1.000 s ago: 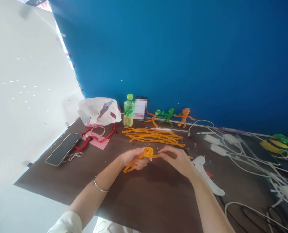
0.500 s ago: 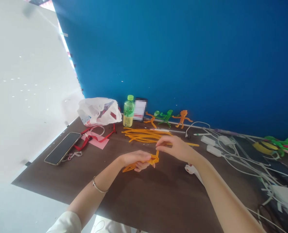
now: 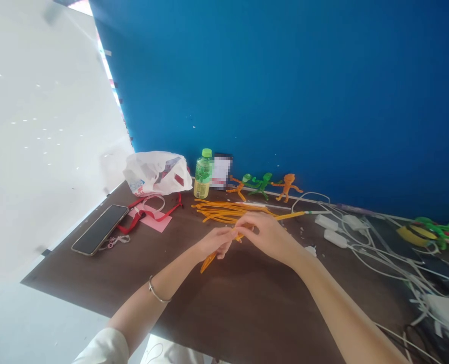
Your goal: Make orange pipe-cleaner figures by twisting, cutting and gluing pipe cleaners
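Observation:
My left hand and my right hand meet above the dark wooden table, both pinching a twisted orange pipe cleaner. Its folded end pokes out below my left hand, and a long straight end runs to the right, towards the back. My fingers hide the twisted middle. Just behind my hands lies a loose pile of orange pipe cleaners. My right fingertips are almost over its near edge.
Along the blue wall stand orange and green pipe-cleaner figures and a green-capped bottle. To the left lie a white plastic bag, a phone and a red strap. White cables and adapters cover the right side.
My hands have come closer together over the twisted part. The long end now points right instead of up, and the looped part below my left hand looks smaller.

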Motion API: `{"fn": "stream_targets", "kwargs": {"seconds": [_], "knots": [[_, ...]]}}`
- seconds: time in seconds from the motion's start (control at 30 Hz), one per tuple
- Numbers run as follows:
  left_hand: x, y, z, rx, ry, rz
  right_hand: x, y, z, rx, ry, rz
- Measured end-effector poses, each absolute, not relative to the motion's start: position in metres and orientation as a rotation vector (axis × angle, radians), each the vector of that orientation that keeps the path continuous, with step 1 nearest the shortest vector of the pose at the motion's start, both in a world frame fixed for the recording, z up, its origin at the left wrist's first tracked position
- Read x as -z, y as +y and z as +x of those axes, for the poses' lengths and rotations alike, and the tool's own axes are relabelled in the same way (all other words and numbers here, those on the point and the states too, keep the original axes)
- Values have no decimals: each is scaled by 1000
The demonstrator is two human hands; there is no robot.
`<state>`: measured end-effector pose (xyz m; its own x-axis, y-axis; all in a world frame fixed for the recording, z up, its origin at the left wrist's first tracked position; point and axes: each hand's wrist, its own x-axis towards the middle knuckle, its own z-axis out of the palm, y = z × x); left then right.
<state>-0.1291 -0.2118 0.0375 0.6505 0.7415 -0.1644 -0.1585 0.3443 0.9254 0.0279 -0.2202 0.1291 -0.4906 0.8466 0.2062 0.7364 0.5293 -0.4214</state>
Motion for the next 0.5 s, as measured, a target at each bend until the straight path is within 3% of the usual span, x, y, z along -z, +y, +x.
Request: {"fn": "stream_targets", "kwargs": {"seconds": [0.5], "knots": [[-18, -207, -120, -1114, 932, 1186, -89, -230, 24, -473, -2071, -1249]]}}
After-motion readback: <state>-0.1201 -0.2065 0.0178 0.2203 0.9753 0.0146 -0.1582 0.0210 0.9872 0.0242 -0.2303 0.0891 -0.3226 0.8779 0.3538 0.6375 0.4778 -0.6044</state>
